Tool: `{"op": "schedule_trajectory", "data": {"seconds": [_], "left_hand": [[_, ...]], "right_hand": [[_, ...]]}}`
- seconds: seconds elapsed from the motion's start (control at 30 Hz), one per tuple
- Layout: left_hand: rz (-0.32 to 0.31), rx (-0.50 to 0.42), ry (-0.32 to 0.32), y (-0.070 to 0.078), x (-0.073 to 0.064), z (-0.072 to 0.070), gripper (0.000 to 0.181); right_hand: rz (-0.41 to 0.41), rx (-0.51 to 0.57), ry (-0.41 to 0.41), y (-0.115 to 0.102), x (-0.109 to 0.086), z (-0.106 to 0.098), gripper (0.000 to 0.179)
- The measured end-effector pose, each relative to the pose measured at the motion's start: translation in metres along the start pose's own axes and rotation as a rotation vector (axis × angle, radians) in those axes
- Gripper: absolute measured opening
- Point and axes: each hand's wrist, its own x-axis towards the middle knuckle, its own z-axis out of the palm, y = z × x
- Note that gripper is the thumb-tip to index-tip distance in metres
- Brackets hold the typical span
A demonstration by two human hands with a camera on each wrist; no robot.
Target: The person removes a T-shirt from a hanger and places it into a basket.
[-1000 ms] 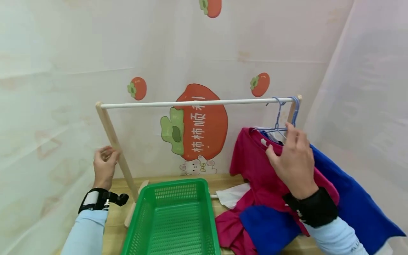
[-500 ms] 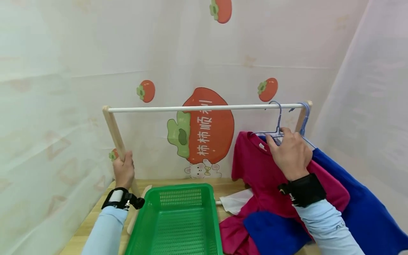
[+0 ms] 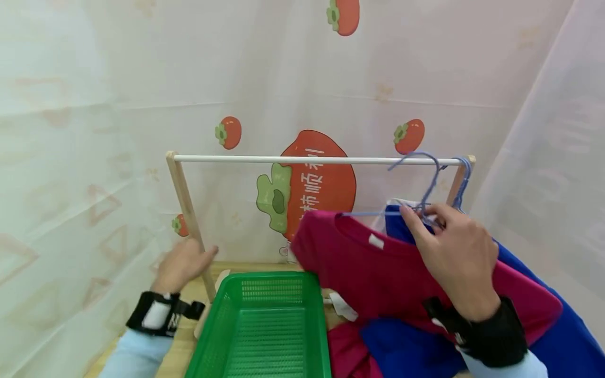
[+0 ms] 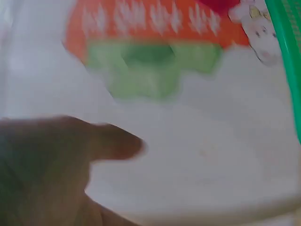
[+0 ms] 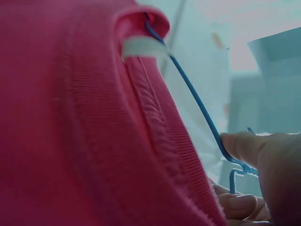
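Observation:
My right hand (image 3: 456, 257) pinches a blue wire hanger (image 3: 431, 184) just below its hook. In the right wrist view, the thumb presses one side of the hanger (image 5: 200, 101), with fingertips below. A magenta T-shirt (image 3: 350, 257) hangs from this hanger, a white tag at its neckline. The hook stands in front of the white rod (image 3: 264, 159) and overlaps it in the head view. My left hand (image 3: 181, 265) is at the rack's left wooden post (image 3: 186, 205), thumb stretched out and nothing held. The left wrist view shows that hand (image 4: 51, 160) dark and blurred.
A green plastic basket (image 3: 269, 291) stands on the wooden table between my hands. Blue clothing (image 3: 529, 294) hangs at the rack's right end from another hanger (image 3: 464, 181). A blue garment (image 3: 406, 349) and magenta fabric (image 3: 350, 341) lie right of the basket.
My right hand has taken hold of the hanger and brought it with the magenta T-shirt leftward and nearer. My left hand has let go of the post, its thumb now extended.

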Motion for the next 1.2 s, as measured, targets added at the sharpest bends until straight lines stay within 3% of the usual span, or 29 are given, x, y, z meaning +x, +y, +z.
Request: {"op": "schedule_trajectory", "data": {"seconds": [0.07, 0.1, 0.13, 0.17, 0.27, 0.33, 0.4, 0.5, 0.7, 0.77, 0.83, 0.93, 0.97, 1.0, 1.1, 1.2], "left_hand": [[0.173, 0.043, 0.114, 0.035, -0.029, 0.007, 0.052], [0.297, 0.041, 0.19, 0.054, -0.04, 0.013, 0.047], [0.424, 0.028, 0.238, 0.072, -0.05, 0.02, 0.055], [0.548, 0.03, 0.262, 0.088, -0.058, 0.027, 0.062], [0.88, 0.113, 0.285, 0.124, -0.069, 0.052, 0.061], [1.015, 0.186, 0.301, 0.135, -0.074, 0.067, 0.055], [1.075, 0.232, 0.35, 0.137, -0.079, 0.08, 0.047], [1.105, 0.193, 0.357, 0.131, -0.086, 0.093, 0.034], [1.086, 0.048, 0.276, 0.113, -0.081, 0.112, 0.025], [1.077, 0.007, 0.209, 0.106, -0.078, 0.118, 0.023], [1.051, -0.018, 0.11, 0.102, -0.075, 0.124, 0.022], [0.965, -0.039, -0.062, 0.107, -0.069, 0.132, 0.023], [0.932, -0.046, -0.115, 0.113, -0.065, 0.134, 0.025], [0.901, -0.054, -0.161, 0.121, -0.062, 0.136, 0.026], [0.836, -0.061, -0.251, 0.152, -0.051, 0.146, 0.028], [0.842, -0.032, -0.313, 0.185, -0.047, 0.163, 0.03]], "right_hand": [[0.001, 0.005, -0.004, -0.002, -0.017, -0.003, 0.04], [-0.016, 0.016, 0.005, -0.003, -0.025, -0.003, 0.035], [-0.04, 0.032, 0.019, -0.004, -0.032, -0.002, 0.03], [-0.071, 0.05, 0.036, -0.006, -0.039, -0.001, 0.026], [-0.176, 0.103, 0.106, -0.007, -0.056, -0.001, 0.027], [-0.209, 0.131, 0.131, -0.006, -0.067, -0.003, 0.027], [-0.201, 0.144, 0.134, -0.004, -0.077, -0.006, 0.026], [-0.136, 0.163, 0.124, 0.004, -0.088, -0.01, 0.024], [-0.063, 0.226, 0.118, 0.046, -0.092, -0.013, 0.018], [0.022, 0.259, 0.118, 0.059, -0.094, -0.016, 0.017], [0.17, 0.244, 0.076, 0.07, -0.094, -0.022, 0.022], [0.329, 0.219, -0.057, 0.081, -0.087, -0.029, 0.036], [0.347, 0.208, -0.112, 0.082, -0.083, -0.03, 0.04], [0.332, 0.196, -0.161, 0.081, -0.078, -0.029, 0.041], [0.178, 0.247, -0.223, 0.069, -0.057, -0.021, 0.036], [0.011, 0.285, -0.272, 0.043, -0.031, -0.008, 0.036]]}}
